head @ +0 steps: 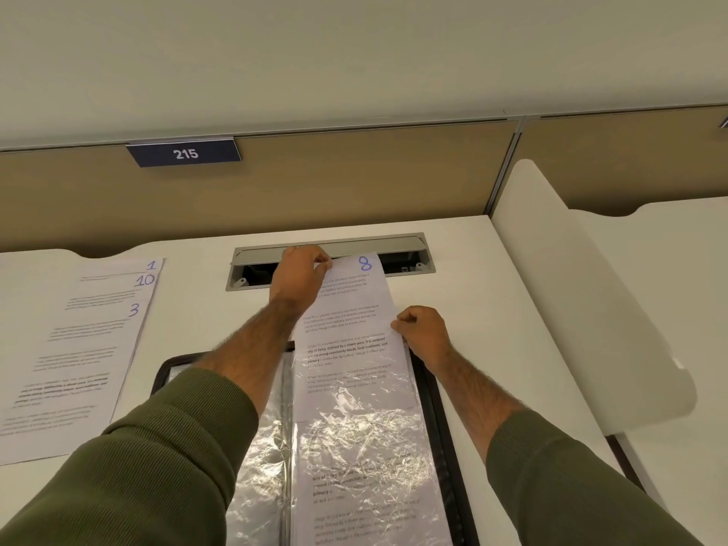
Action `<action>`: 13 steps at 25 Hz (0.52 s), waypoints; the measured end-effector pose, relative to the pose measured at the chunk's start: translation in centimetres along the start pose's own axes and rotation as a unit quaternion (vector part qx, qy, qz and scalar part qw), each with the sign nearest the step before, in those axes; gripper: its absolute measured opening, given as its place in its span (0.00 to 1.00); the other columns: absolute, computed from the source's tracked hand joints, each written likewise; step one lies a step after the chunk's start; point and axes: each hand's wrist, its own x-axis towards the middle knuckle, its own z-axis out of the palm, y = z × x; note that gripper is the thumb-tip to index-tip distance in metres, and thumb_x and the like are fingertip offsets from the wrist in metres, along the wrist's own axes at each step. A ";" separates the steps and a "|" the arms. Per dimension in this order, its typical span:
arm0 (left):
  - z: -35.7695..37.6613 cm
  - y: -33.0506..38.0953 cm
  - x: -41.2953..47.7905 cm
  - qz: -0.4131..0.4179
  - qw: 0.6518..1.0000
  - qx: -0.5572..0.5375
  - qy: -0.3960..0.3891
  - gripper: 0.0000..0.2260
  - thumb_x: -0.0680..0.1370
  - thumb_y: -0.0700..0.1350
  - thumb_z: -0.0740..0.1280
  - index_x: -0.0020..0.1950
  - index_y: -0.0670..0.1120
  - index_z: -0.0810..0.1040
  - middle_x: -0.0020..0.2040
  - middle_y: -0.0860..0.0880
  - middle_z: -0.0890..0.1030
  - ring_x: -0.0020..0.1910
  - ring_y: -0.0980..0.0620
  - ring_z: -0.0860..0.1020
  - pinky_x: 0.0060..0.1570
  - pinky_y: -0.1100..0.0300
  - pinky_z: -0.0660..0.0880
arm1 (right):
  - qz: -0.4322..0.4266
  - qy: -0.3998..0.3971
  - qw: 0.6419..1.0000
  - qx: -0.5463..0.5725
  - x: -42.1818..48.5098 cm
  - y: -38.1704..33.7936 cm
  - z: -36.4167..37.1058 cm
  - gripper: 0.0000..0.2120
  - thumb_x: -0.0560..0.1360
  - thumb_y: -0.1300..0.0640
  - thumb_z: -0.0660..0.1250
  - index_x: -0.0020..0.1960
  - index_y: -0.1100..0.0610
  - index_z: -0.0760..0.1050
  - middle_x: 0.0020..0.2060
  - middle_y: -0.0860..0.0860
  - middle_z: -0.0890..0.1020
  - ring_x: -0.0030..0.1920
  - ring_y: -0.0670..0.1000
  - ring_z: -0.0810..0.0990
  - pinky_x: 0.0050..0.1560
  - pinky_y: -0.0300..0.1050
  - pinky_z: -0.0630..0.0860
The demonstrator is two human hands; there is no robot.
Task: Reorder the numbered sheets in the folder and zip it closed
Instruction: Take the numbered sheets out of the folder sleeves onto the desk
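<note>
A black zip folder lies open on the desk, its clear plastic sleeves shining. The sheet numbered 8 sticks halfway out of the top of the right-hand sleeve. My left hand pinches that sheet's top left corner. My right hand pinches its right edge near the sleeve's opening. To the left lies a fanned stack of loose sheets, with the numbers 1, 10 and 3 showing at their top right corners.
A grey cable-port flap stands open in the white desk just behind the sheet. A tan partition with a "215" plate closes the back. A white divider rises on the right.
</note>
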 end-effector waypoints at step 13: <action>1.3 -4.9 -3.2 -0.233 0.950 -0.206 -0.004 0.24 0.83 0.46 0.65 0.78 0.45 0.66 0.70 0.46 0.76 0.69 0.45 0.73 0.67 0.52 0.69 | -0.094 0.096 0.990 0.045 2.7 -6.0 -0.5 0.03 0.77 0.61 0.70 0.46 0.58 0.82 0.40 0.49 0.83 0.40 0.47 0.81 0.39 0.38 0.75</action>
